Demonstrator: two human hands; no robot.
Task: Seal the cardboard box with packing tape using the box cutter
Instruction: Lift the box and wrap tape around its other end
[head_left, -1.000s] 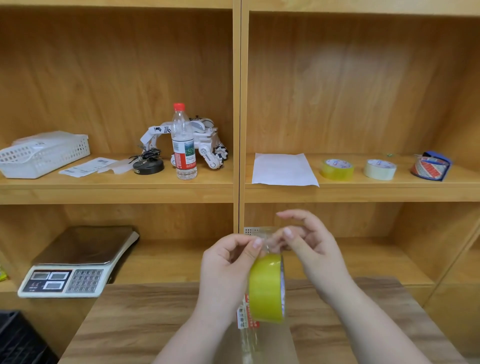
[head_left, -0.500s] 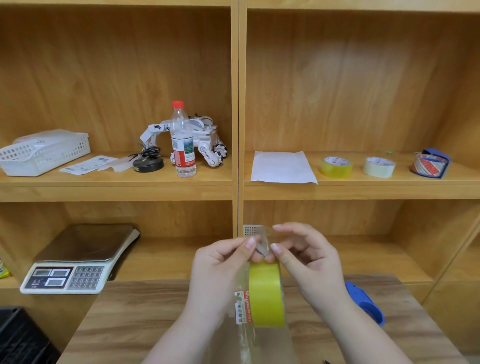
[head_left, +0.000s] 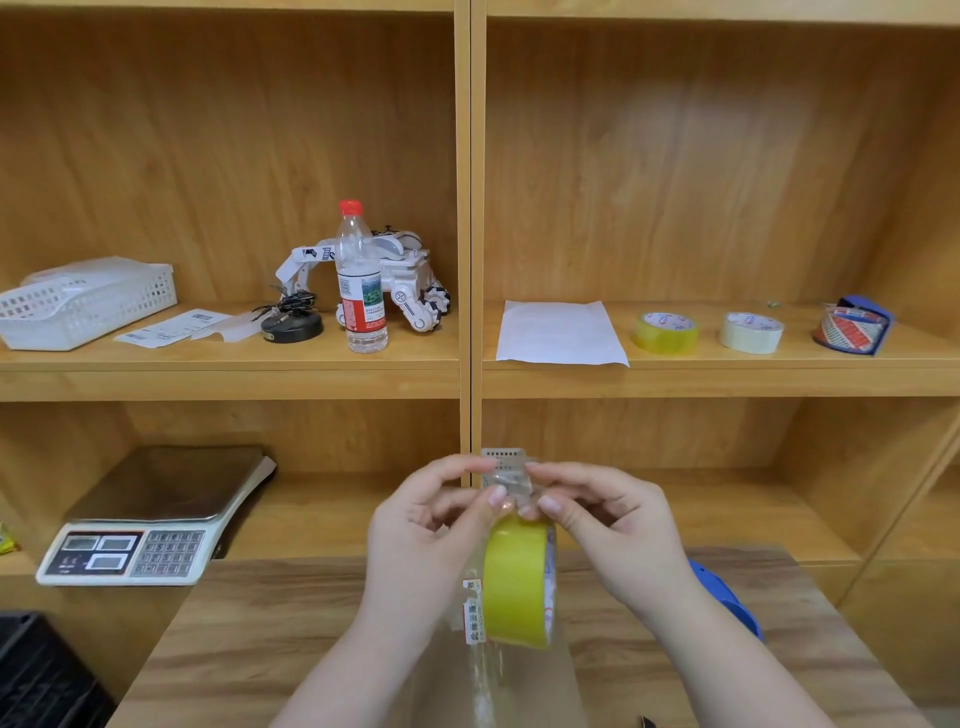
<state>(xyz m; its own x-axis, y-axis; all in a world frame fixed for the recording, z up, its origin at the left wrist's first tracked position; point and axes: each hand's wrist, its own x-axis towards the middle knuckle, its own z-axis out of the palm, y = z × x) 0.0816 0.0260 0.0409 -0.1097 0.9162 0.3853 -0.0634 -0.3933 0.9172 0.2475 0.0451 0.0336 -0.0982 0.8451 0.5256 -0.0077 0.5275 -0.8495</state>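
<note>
Tape rolls: four (head_left: 517, 582) (head_left: 666, 332) (head_left: 751, 332) (head_left: 852, 327). Bottle (head_left: 360, 280): one. Scale (head_left: 150, 519): one.

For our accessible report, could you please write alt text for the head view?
Both hands, left hand and right hand, pinch the clear wrapper atop a yellow tape roll above a wooden table, before wooden shelves.

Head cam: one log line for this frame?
stage: opening wrapper | tape: still wrapped | left hand, right hand: pinching wrapper top | box: unseen

Tape roll (head_left: 519, 582) above table (head_left: 291, 623)
</note>
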